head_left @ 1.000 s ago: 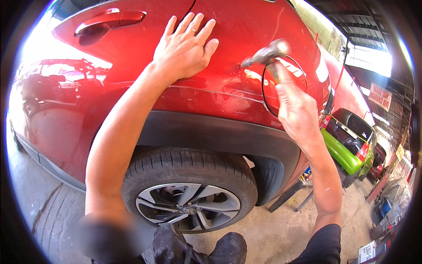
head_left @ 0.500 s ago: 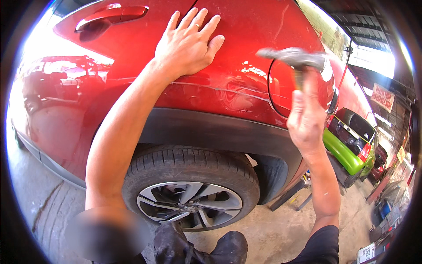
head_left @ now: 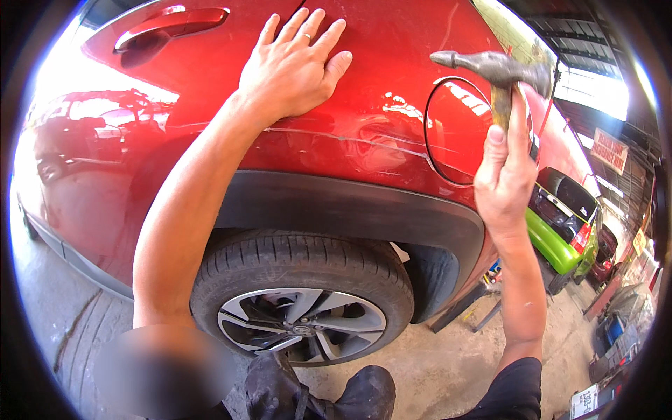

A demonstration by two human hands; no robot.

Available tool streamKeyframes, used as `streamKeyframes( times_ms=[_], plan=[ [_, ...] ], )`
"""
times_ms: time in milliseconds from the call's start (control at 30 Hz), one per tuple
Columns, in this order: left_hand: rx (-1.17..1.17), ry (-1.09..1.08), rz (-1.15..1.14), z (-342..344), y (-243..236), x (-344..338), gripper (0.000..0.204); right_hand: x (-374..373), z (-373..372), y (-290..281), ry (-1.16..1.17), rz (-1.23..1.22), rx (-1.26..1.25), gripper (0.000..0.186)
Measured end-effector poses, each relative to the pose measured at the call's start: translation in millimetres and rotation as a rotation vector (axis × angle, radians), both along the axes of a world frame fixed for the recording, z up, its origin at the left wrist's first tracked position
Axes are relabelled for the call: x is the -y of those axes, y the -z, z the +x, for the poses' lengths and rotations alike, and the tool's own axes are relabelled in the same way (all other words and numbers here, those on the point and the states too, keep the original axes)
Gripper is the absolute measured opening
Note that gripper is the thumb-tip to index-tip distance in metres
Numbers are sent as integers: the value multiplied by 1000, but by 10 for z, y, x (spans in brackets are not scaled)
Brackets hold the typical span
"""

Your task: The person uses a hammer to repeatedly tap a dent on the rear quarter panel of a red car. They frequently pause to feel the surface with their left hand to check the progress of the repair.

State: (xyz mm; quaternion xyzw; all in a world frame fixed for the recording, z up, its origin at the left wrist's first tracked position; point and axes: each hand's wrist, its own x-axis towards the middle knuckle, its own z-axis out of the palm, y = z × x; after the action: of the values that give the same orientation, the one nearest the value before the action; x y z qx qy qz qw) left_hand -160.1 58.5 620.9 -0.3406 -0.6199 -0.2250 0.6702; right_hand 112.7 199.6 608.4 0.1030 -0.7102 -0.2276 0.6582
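My left hand [head_left: 292,73] lies flat on the red car body [head_left: 175,91], fingers spread, just right of the door handle [head_left: 170,26] and over a panel seam. My right hand [head_left: 505,168] grips a metal-headed hammer [head_left: 490,68] by its worn yellowish handle, raised in front of the round fuel flap [head_left: 455,133]. The hammer's narrow end points left. Between my hands and lower down, the bodywork has a crumpled dent [head_left: 378,143] with long pale scratches running across it.
Below are the dark wheel arch trim [head_left: 336,196] and an alloy wheel [head_left: 301,322], with my knees [head_left: 357,392] close to it. At the right stand a green car [head_left: 553,238], a hanging sign, stands on the concrete floor [head_left: 455,364] and piled clutter under a metal roof.
My right hand and the hammer have moved right and upward, away from the dented area. My left hand has shifted only slightly and stays on the panel.
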Motion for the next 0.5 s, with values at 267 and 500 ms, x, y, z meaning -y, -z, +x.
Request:
streamKeyframes(
  times_ms=[267,500],
  plan=[
    [4,-17,-4,-16,23,20,56,-29,22,-3,-57,-31,-13,50],
    [-25,-59,-29,-32,5,30,56,-39,136,31,52,-92,38,49]
  ],
)
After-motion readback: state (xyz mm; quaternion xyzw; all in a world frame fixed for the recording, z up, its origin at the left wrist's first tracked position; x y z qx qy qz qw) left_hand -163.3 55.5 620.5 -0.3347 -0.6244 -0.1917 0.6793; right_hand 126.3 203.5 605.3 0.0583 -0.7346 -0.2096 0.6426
